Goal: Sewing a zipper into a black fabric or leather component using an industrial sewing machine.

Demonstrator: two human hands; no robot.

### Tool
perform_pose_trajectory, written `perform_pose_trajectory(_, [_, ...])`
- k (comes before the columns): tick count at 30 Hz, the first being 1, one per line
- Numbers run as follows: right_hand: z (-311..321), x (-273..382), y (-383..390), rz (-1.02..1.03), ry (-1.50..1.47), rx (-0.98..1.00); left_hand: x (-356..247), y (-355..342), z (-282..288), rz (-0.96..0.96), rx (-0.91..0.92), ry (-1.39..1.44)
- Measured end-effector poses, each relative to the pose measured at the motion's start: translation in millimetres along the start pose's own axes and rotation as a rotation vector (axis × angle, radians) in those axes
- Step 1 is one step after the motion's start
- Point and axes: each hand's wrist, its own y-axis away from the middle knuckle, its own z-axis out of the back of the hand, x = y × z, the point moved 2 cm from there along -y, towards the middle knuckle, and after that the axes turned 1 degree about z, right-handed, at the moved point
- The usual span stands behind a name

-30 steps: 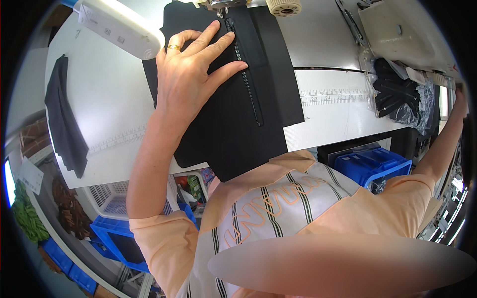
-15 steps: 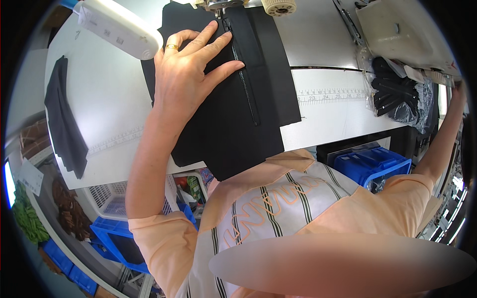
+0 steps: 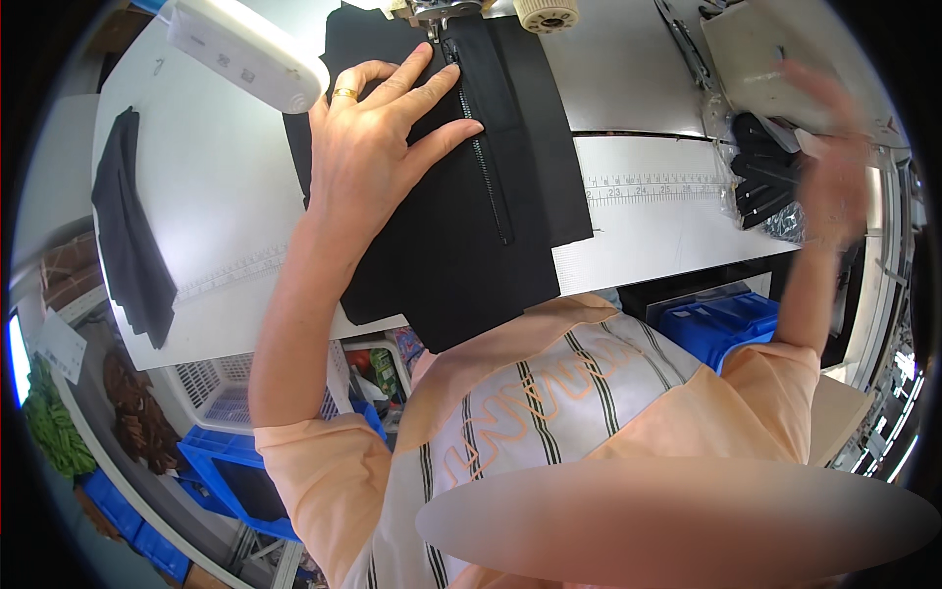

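Right hand [image 3: 834, 167] swings in from the right edge, too blurred to tell its grip; left hand [image 3: 371, 133], spread wide, alone steadies the zippered black fabric [image 3: 432, 231], upper centre, by the presser foot [image 3: 436, 32].

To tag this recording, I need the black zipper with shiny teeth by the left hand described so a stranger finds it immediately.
On the white worktable lies a wide black fabric panel, with the person's left hand spread over it. By that hand's thumb runs the black zipper with shiny teeth. Its glinting toothed line stands out from the panel's plain surface.
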Motion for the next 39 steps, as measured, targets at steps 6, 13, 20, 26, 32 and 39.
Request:
perform_pose_trajectory(6, [-151,153,-100,0.565,-0.498,0.379,11,14,-1,0.026,-0.018,0.001])
perform_pose_trajectory(13, [-159,157,-116,0.813,-0.527,0.340,9,12,0,0.035,-0.003,0.020])
perform_pose_trajectory(20, [-154,161,-101,0.716,-0.440,0.376,14,10,1,-0.032,-0.048,-0.034])
perform_pose_trajectory(26, [-165,149,-59,0.797,-0.124,-0.141,12,7,1,-0.036,-0.034,-0.024])
perform_pose_trajectory(32, [-160,150,-61,0.784,-0.098,-0.117,12,6,0,-0.035,-0.032,-0.026])
perform_pose_trajectory(39, [-161,144,-65,0.790,-0.142,-0.085,4,9,-1,-0.011,-0.037,-0.121])
